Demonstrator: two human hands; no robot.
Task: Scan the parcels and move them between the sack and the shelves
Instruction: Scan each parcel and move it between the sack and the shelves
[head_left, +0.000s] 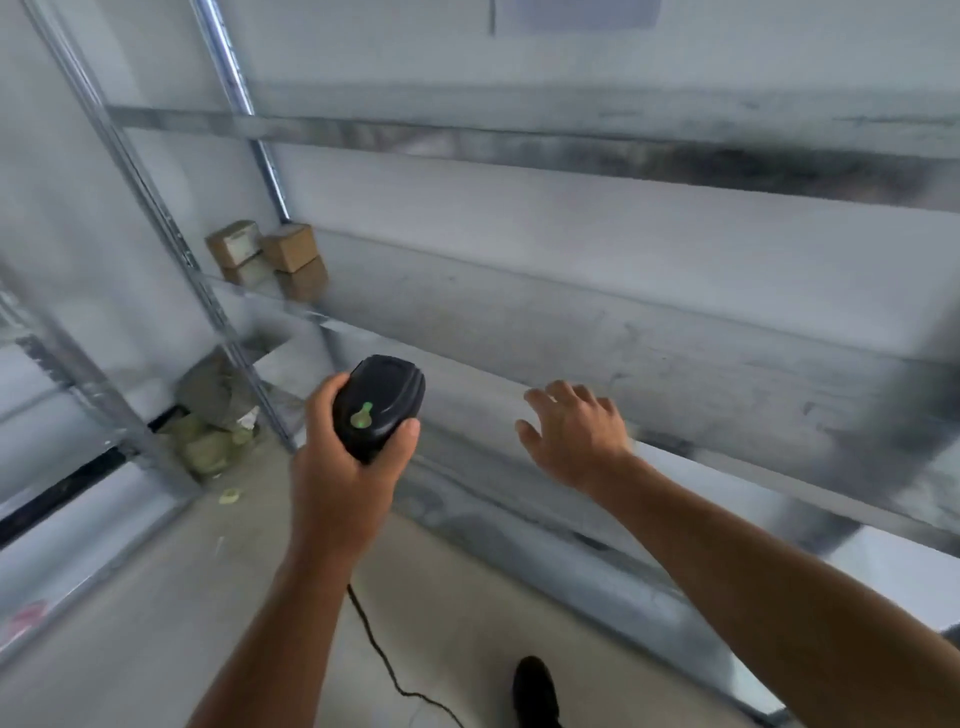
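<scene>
Floor: pale, smooth concrete floor (156, 597) in a narrow corner between two runs of shelving.
Shelves: grey metal shelves (701, 374) run along the right and back; the boards are flat, dull and scuffed with dark smears, and the whole view is motion-blurred.
Uprights: slim, shiny slotted metal posts (156, 208) stand at the corner.
Parcels: four small brown cardboard parcels (267, 257), boxy, stacked two on two at the far left end of a middle shelf, well apart from both hands.
Bundle: a crumpled grey and pale green heap (213, 415) lies on the floor under the corner shelf; too blurred to tell what it is.
Scanner: black, rounded plastic scanner (382, 408) with a green mark on top; a thin black cable (376, 644) trails to the floor.
Left hand: the left hand (343, 467) grips the scanner, fingers wrapped round its body, arm stretched forward.
Right hand: the right hand (579, 434) is empty, fingers spread and loose, palm down above the shelf edge.
Shoe: a dark shoe (535, 691) shows at the bottom.
</scene>
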